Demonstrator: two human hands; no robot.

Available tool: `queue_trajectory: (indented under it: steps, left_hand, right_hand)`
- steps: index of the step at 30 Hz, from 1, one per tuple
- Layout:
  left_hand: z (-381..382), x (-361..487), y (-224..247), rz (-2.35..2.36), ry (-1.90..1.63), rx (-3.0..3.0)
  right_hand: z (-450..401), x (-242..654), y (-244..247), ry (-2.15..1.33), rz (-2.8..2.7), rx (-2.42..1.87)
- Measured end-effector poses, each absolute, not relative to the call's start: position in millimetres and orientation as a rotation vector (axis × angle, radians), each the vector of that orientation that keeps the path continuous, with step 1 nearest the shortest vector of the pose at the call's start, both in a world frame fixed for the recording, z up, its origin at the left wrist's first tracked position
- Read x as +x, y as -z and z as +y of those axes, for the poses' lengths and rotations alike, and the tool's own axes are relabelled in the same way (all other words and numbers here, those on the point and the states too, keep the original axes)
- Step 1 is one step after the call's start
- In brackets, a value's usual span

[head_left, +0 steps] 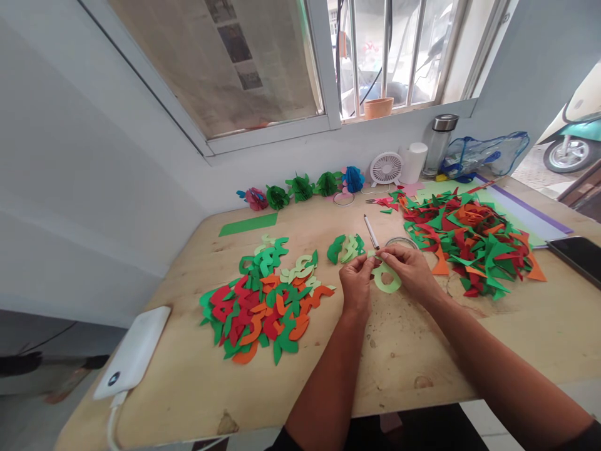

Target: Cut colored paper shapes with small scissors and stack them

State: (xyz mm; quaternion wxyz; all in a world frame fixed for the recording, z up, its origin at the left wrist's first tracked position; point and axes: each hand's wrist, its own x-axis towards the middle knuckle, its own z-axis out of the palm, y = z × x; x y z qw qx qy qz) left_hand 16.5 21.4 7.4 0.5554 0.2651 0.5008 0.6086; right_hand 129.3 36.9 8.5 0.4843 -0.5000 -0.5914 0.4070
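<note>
Between my two hands is a light green paper cutout (387, 287) with a hole in its middle. The fingertips of my left hand (357, 279) pinch its upper left edge, and my right hand (406, 269) pinches it from the upper right. Just beyond my fingertips lies a white pen (370, 230). Left of my left hand sits a small group of light and dark green paper cutouts (350, 249). A ring-shaped roll (399, 242) lies behind my right hand, partly hidden by it.
Cut shapes in red, orange and green form a pile (263, 307) on the left. Paper scraps (474, 238) are heaped right. Paper figures (300, 188), a fan (385, 169) and a glass bottle (439, 147) stand along the wall. A power bank (134, 351) and phone (577, 257) lie near the edges.
</note>
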Motion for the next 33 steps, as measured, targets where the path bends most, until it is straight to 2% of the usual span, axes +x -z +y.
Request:
queue_trajectory:
  steps: [19, 33]
  left_hand:
    - [21.1, 16.3, -9.2, 1.214, -1.464, 0.649]
    - [23.7, 19.1, -5.9, 1.249, -1.553, 0.683]
  right_hand:
    - [34.7, 127.4, -11.2, -1.003, -1.456, -1.202]
    - [31.7, 125.5, -8.4, -0.634, -1.755, -1.242]
